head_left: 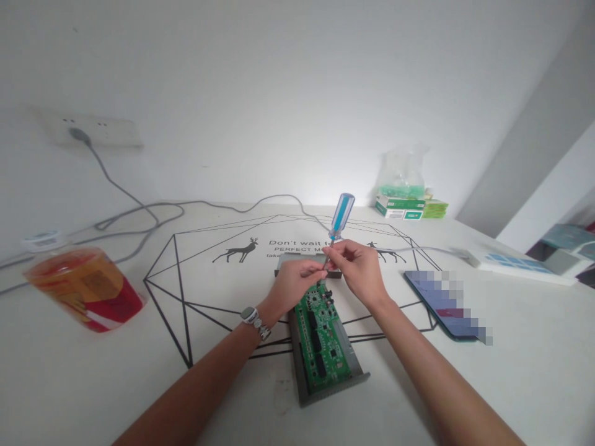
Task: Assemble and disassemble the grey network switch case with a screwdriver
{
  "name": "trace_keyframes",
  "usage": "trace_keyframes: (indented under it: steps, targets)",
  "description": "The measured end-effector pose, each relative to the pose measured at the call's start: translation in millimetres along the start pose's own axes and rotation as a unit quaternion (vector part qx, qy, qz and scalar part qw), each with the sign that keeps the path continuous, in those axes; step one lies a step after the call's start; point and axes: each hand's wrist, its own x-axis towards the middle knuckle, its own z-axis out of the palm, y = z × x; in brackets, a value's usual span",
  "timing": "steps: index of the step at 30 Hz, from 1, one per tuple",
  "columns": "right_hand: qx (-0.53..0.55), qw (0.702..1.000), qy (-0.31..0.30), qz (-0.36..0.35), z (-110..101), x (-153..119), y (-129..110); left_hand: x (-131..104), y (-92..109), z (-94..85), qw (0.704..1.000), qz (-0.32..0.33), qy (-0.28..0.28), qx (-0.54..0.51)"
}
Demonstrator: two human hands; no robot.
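Head view: right hand (357, 266) pinching blue-striped screwdriver (343, 214) over circuit board (323, 347); left hand (295, 282) near tip, probably steadying, grip indiscernible.

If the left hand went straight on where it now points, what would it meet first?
Probably the screwdriver, at its shaft, or the right hand beside it; they are so close that depth is unclear.

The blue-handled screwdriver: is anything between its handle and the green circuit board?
Yes: the right hand and left hand meet at the lower shaft of the screwdriver, between its handle and the far end of the circuit board. The tip is hidden, so I cannot tell whether it touches the board.
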Motion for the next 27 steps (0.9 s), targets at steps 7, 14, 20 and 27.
trace_keyframes:
  steps: [7, 14, 20, 27]
  targets:
    - [-0.058, 0.997, -0.042, -0.037, 1, -1, 1, -1, -4, -3.5, 1.0, 0.008, -0.006, 0.01]
    - [-0.042, 0.998, -0.049, -0.023, 9, -3, -1, 1, -3, -1.5, 0.999, 0.036, -0.034, 0.022]
    - [0.036, 0.999, -0.01, 0.01, 18, -2, 1, 4, -3, -0.4, 0.997, 0.043, -0.052, 0.03]
    - [0.082, 0.996, 0.013, 0.025, 21, 0, 5, 5, -4, 5.0, 0.998, 0.035, -0.05, 0.001]
